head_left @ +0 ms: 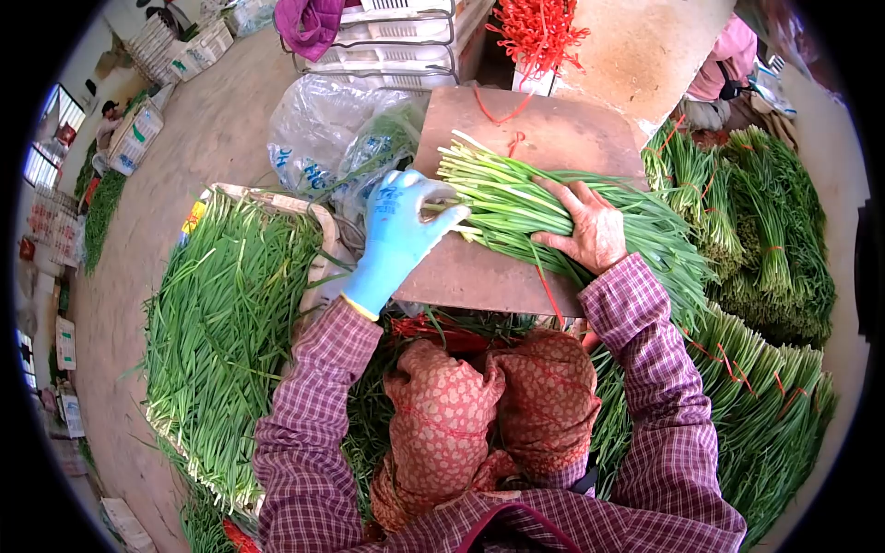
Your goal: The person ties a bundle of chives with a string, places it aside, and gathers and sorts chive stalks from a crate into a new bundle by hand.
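Observation:
A bundle of garlic chives (507, 205) lies across a brown board (479, 276), pale stem ends to the left and green leaves to the right. My right hand (590, 226), bare, is laid over the middle of the bundle, thumb on the near side and fingers on the far side, holding it. My left hand (401, 226), in a blue glove, is at the stem ends with thumb and fingers apart in a C shape. Whether its fingertips touch the stems is hard to tell. A red tie (549, 293) hangs over the board's near edge below the bundle.
Loose chives fill a crate (318, 221) on the left. Tied bundles (770, 249) are stacked at right. Red ties (539, 37) hang beyond the board, near white crates (392, 32). A clear plastic bag (318, 129) lies behind my left hand. Other people are in the background.

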Tool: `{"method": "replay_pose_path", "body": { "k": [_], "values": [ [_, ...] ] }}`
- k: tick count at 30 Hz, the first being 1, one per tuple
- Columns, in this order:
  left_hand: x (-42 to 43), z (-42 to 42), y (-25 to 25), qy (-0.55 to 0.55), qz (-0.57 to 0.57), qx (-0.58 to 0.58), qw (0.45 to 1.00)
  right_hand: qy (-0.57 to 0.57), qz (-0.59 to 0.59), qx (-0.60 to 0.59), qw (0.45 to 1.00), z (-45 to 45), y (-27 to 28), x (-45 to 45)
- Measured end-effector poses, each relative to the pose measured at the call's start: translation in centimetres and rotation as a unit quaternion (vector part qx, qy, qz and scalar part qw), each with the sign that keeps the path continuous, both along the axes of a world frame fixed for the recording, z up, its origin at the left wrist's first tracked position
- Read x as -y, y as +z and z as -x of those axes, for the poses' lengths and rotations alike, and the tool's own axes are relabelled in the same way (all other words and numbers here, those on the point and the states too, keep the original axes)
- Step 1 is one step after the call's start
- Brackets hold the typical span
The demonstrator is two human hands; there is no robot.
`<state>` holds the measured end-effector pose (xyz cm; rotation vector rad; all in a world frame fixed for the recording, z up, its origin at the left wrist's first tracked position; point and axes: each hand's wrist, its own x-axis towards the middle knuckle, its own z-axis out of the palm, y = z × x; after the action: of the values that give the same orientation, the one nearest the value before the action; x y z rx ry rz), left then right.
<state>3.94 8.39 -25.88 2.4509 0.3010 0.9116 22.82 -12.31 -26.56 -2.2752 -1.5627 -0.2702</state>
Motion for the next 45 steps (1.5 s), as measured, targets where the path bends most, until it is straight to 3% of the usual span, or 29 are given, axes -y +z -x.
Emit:
{"method": "replay_pose_path", "body": {
  "k": [4,8,10,12,14,16,17,19,20,22,24,27,28,30,31,32,34,36,40,42,44,45],
  "values": [
    [0.0,-1.1,-0.3,0.04,-0.045,-0.033,0.998,0.003,-0.005,0.005,1.0,0.0,0.0,0.0],
    [-1.0,-1.7,-1.1,0.064,-0.08,0.012,0.995,0.003,-0.004,-0.006,1.0,0.1,0.2,0.0],
    [-1.8,-0.9,-0.5,0.183,-0.247,-0.063,0.949,0.003,-0.007,-0.007,1.0,0.0,0.0,0.0],
    [-5.7,0.2,-1.6,0.254,-0.204,-0.132,0.936,0.005,-0.009,-0.003,1.0,-0.1,-0.1,0.0],
    [-11.1,2.5,-1.5,0.382,-0.288,-0.239,0.845,0.001,-0.003,-0.003,1.0,0.0,-0.1,0.0],
    [-14.1,4.9,0.0,0.397,-0.182,-0.301,0.848,-0.003,0.001,-0.002,1.0,-0.1,0.2,0.0],
    [-14.1,5.2,0.1,0.397,-0.188,-0.272,0.856,-0.006,-0.001,-0.002,1.0,-0.1,0.2,0.0],
    [-10.4,4.0,2.2,0.317,-0.041,-0.212,0.923,0.005,-0.012,-0.012,1.0,0.0,0.0,-0.1],
    [-7.3,3.2,3.2,0.208,0.072,-0.159,0.962,0.007,-0.012,-0.013,1.0,-0.1,0.0,-0.2],
    [-4.0,1.0,1.0,0.124,0.093,-0.138,0.978,0.003,-0.012,-0.017,1.0,-0.1,0.1,-0.1],
    [-2.1,-1.6,-2.0,0.072,0.167,-0.12,0.976,0.005,-0.011,-0.011,1.0,-0.1,-0.1,-0.2],
    [-1.5,-3.0,-3.4,0.109,0.18,-0.113,0.971,-0.006,-0.005,0.01,1.0,0.0,0.0,-0.1],
    [-2.1,-2.8,-3.7,0.015,0.355,-0.046,0.934,-0.006,-0.005,0.012,1.0,-0.1,0.0,0.0],
    [-3.4,-2.3,-3.8,0.023,0.416,-0.066,0.907,-0.005,-0.012,0.003,1.0,-0.3,-0.3,-0.3],
    [-3.4,-2.1,-3.1,0.078,0.348,-0.092,0.93,0.001,-0.014,0.007,1.0,-0.4,-0.4,-0.3],
    [-6.1,-2.1,-5.1,0.124,0.053,-0.065,0.989,0.003,-0.012,0.007,1.0,-0.4,-0.4,-0.3],
    [-8.2,-0.2,-4.1,0.203,0.332,-0.043,0.92,-0.008,-0.007,-0.012,1.0,-0.5,-0.3,-0.3],
    [-9.2,1.6,-3.0,0.224,0.322,-0.028,0.919,-0.014,0.005,-0.015,1.0,-0.6,-0.3,-0.3],
    [-4.3,3.1,-0.6,0.14,0.159,-0.182,0.96,0.004,-0.001,-0.028,1.0,-1.1,-0.5,-0.5],
    [-1.8,3.0,-2.0,0.092,0.138,-0.235,0.958,-0.01,0.01,-0.007,1.0,-0.9,-0.4,-0.4],
    [0.5,1.9,-2.2,0.122,0.069,-0.26,0.955,-0.007,0.007,-0.011,1.0,-1.0,-0.6,-0.4],
    [1.6,1.2,-1.1,0.114,0.124,-0.284,0.944,-0.009,0.008,-0.011,1.0,-1.0,-0.7,-0.5]
  ]
}}
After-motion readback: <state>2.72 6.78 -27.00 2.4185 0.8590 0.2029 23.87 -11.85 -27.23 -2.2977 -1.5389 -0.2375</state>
